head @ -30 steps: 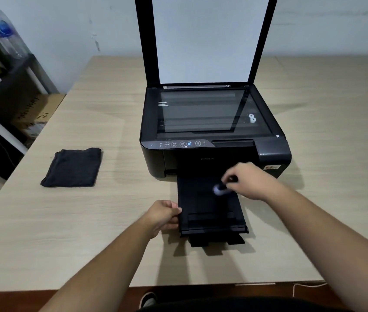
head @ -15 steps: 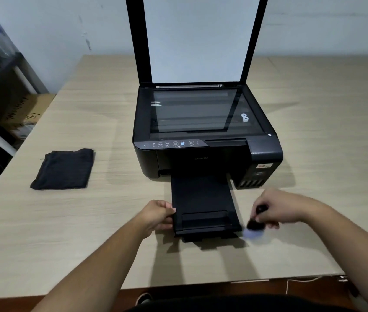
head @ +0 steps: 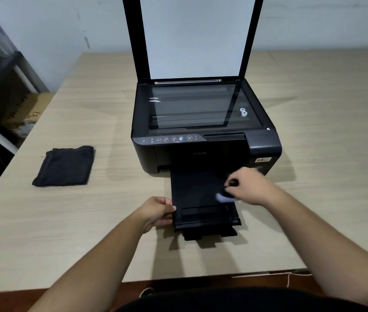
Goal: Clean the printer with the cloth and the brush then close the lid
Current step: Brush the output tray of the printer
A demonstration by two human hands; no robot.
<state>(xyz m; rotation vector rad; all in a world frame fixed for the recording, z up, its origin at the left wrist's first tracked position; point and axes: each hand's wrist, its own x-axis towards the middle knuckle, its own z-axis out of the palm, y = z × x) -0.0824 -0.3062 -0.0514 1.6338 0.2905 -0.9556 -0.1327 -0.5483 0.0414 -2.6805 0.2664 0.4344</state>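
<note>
A black printer (head: pixel 205 152) stands mid-table with its scanner lid (head: pixel 194 37) raised upright and the glass bare. Its black output tray (head: pixel 196 194) is pulled out toward me. My left hand (head: pixel 158 213) grips the tray's left edge. My right hand (head: pixel 250 188) holds a small brush (head: pixel 224 197) with a dark handle and pale bristles, blurred, over the right part of the tray. A folded dark cloth (head: pixel 64 166) lies flat on the table left of the printer, away from both hands.
The light wooden table (head: pixel 325 131) stretches wide to the right. A dark shelf unit (head: pixel 0 97) with a cardboard box and a water bottle stands at the left, off the table. A wall is close behind the printer.
My right hand swept the brush off the tray to the table on the right, then came back onto the tray. My left hand has stayed on the tray's left edge.
</note>
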